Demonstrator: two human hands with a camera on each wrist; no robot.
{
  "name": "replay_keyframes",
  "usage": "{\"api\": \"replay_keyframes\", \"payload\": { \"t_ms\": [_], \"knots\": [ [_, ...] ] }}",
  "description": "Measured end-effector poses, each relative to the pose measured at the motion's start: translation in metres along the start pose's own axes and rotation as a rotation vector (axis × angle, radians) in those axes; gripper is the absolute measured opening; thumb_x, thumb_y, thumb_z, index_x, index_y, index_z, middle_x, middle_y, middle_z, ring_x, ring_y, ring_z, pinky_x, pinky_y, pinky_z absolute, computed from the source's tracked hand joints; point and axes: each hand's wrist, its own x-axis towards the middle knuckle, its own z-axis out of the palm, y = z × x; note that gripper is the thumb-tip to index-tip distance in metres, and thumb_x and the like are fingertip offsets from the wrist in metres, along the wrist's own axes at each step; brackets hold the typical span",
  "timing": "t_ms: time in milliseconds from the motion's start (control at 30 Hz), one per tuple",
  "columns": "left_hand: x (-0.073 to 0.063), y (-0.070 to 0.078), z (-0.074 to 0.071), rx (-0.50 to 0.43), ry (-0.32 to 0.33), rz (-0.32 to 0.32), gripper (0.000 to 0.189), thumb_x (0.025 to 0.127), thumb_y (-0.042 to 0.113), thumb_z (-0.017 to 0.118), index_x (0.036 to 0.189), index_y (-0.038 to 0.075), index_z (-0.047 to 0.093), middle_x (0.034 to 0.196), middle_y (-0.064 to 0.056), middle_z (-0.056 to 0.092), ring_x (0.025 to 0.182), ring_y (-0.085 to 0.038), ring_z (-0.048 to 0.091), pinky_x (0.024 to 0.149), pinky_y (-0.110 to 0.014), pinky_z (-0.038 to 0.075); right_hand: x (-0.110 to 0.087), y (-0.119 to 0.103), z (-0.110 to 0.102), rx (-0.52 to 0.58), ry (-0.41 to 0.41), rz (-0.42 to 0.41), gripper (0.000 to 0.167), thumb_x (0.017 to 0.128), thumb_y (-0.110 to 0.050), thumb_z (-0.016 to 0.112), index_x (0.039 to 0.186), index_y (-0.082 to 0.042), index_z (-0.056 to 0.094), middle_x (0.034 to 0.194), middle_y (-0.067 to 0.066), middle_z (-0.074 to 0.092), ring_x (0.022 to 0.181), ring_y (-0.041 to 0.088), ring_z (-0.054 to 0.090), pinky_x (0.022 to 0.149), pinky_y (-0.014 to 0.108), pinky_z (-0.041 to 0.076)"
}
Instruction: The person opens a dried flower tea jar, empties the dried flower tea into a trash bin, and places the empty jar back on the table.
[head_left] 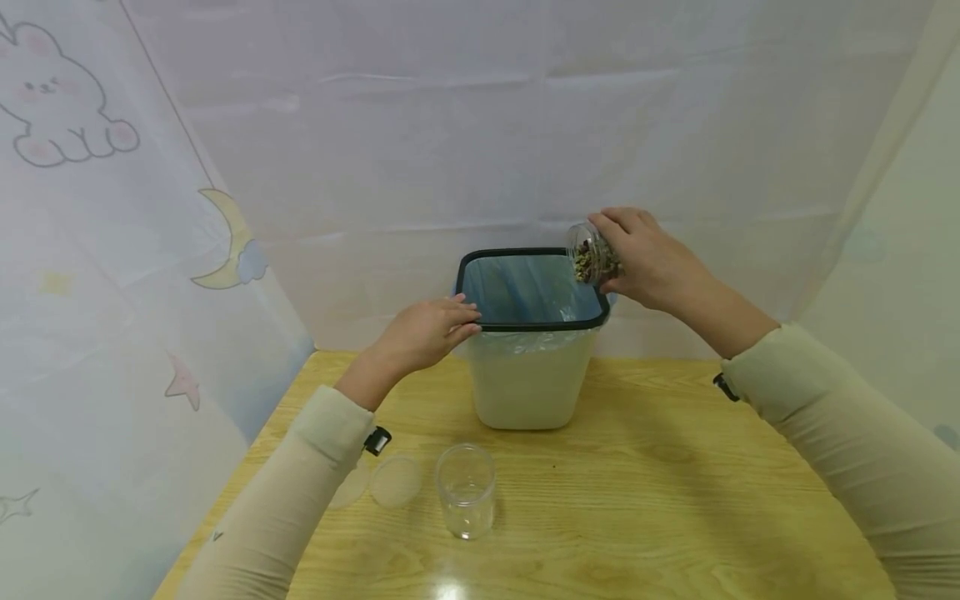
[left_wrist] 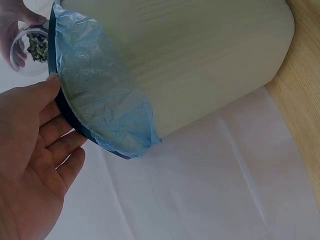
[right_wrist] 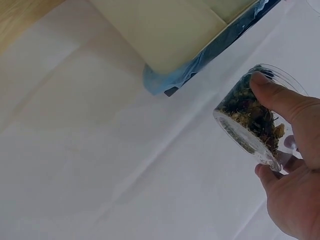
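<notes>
A clear jar [head_left: 592, 254] of dried, tea-like bits lies tipped on its side above the right part of the bin's rim, mouth toward the left. My right hand [head_left: 648, 258] grips it, the thumb along its side in the right wrist view [right_wrist: 295, 150]. The trash bin [head_left: 532, 383] is cream with a black rim and a blue plastic liner [left_wrist: 100, 85]. At its left rim is my left hand [head_left: 423, 333], thumb on the outer side and fingers behind the rim in the left wrist view. The bits are still within the jar.
A second clear jar [head_left: 467, 492] stands upright on the wooden table [head_left: 637, 500] in front of the bin. Two clear round lids [head_left: 396, 482] lie left of it, one partly behind the left sleeve. A pale cloth backdrop [head_left: 412, 167] hangs close behind the bin.
</notes>
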Motion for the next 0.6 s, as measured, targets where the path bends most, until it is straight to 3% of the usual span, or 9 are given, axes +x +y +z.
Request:
{"api": "replay_keyframes", "payload": {
  "t_ms": [600],
  "knots": [
    [0.0033,0.0031,0.001,0.008,-0.004,-0.023,0.042,0.107,0.037,0.05,0.141,0.015,0.062,0.15,-0.003,0.054,0.147,-0.02,0.039,0.118,-0.044,0.035,0.003,0.0023,-0.0024,-0.065,0.02,-0.035,0.097,0.08,-0.008,0.087,0.157,0.0,0.028,0.156,0.026,0.03,0.145,0.045,0.026,0.105,0.06,0.043]
  ]
}}
